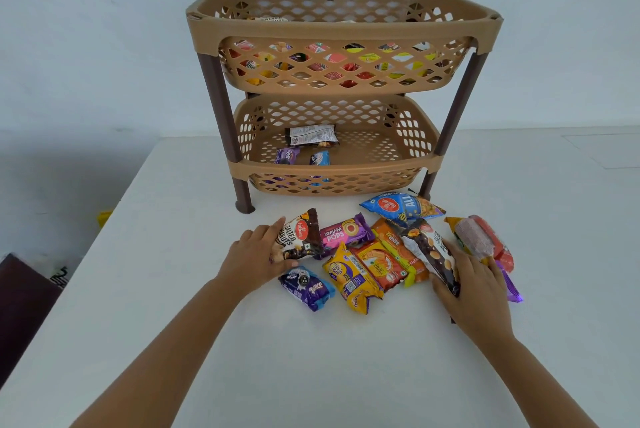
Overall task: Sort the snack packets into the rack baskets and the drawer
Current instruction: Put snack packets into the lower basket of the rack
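A tan two-tier rack (341,26) stands at the back of the white table (311,358). Its upper basket (346,81) holds many colourful packets. The lower basket (332,182) holds three packets. Several snack packets lie in a heap in front of the rack. My left hand (256,258) grips a dark salted peanuts packet (298,237) at the heap's left end. My right hand (474,285) is closed on a second dark peanuts packet (433,254) at the right side. No drawer is in view.
In the heap lie a purple JimJam Pops packet (343,233), a blue Haldiram's packet (401,206), a yellow Marie packet (349,278), orange biscuit packets (384,261) and a blue-purple packet (308,289). The table's left edge drops to a dark object (20,303).
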`<control>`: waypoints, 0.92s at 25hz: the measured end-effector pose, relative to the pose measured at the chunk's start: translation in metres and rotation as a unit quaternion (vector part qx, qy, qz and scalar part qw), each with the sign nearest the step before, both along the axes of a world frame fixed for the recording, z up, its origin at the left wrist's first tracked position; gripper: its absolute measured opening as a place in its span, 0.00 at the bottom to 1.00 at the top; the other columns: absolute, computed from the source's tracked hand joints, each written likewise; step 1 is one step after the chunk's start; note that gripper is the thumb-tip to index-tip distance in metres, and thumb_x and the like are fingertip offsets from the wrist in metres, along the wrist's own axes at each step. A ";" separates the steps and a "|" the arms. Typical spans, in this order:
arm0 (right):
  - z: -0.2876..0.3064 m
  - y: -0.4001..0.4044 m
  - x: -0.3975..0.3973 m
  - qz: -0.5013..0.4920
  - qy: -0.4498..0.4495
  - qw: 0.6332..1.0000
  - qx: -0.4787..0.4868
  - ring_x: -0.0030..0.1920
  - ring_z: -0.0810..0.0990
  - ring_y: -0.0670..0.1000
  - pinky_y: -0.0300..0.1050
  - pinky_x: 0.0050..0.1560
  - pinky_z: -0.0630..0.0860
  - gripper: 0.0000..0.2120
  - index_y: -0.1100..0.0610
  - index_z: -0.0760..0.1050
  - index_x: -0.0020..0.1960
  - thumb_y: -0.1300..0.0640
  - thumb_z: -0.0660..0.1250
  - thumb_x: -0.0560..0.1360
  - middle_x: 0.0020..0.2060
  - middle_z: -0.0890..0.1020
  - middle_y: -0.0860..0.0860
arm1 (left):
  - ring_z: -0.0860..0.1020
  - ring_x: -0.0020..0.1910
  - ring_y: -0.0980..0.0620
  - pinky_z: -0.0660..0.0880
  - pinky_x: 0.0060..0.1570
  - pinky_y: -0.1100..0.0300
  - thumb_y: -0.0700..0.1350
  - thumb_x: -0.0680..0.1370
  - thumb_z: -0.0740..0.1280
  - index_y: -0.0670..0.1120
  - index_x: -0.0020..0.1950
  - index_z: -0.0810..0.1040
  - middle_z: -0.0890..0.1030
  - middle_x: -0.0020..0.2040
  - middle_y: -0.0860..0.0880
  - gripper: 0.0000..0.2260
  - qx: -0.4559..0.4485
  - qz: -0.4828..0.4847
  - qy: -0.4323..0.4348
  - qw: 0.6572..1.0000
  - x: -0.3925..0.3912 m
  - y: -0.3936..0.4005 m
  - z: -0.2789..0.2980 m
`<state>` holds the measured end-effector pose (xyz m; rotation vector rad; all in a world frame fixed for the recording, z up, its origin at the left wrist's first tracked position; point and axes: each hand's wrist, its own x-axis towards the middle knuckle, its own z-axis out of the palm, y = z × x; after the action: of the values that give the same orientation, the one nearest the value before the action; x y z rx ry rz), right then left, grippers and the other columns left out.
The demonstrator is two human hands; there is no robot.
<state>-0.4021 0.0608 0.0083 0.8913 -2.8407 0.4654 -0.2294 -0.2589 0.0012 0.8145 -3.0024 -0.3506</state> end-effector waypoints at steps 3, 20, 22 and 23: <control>0.001 0.001 0.006 -0.002 0.002 0.998 -0.055 0.55 0.78 0.62 0.64 0.62 0.70 0.26 0.59 0.70 0.65 0.53 0.71 0.70 0.51 0.82 0.59 | 0.71 0.57 0.47 0.71 0.53 0.55 0.63 0.72 0.64 0.47 0.70 0.62 0.72 0.62 0.46 0.32 -0.027 0.033 0.076 0.996 0.008 0.008 -0.009; 0.023 -0.022 0.032 0.116 -0.003 0.973 -0.198 0.59 0.70 0.53 0.56 0.55 0.73 0.31 0.55 0.68 0.67 0.63 0.74 0.66 0.58 0.77 0.58 | 0.76 0.49 0.44 0.74 0.46 0.53 0.53 0.71 0.71 0.40 0.62 0.73 0.80 0.53 0.43 0.25 -0.014 0.087 0.192 0.978 0.043 0.029 -0.019; 0.027 -0.026 0.034 0.131 0.007 0.972 -0.196 0.58 0.69 0.50 0.52 0.51 0.72 0.32 0.57 0.69 0.66 0.63 0.75 0.65 0.56 0.78 0.59 | 0.76 0.48 0.44 0.73 0.44 0.54 0.51 0.71 0.71 0.39 0.60 0.73 0.80 0.52 0.42 0.23 0.000 0.103 0.216 0.971 0.044 0.032 -0.017; 0.029 -0.029 0.034 0.136 0.008 0.971 -0.197 0.57 0.70 0.49 0.53 0.51 0.73 0.32 0.57 0.69 0.66 0.63 0.75 0.65 0.55 0.78 0.59 | 0.76 0.47 0.44 0.73 0.43 0.54 0.50 0.71 0.72 0.39 0.59 0.74 0.81 0.52 0.42 0.22 0.001 0.108 0.231 0.967 0.044 0.034 -0.014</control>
<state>-0.3683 0.0315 0.0372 1.1881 -2.4791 1.0040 -0.1854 -0.2249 -0.0130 0.9017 -2.4593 -0.4622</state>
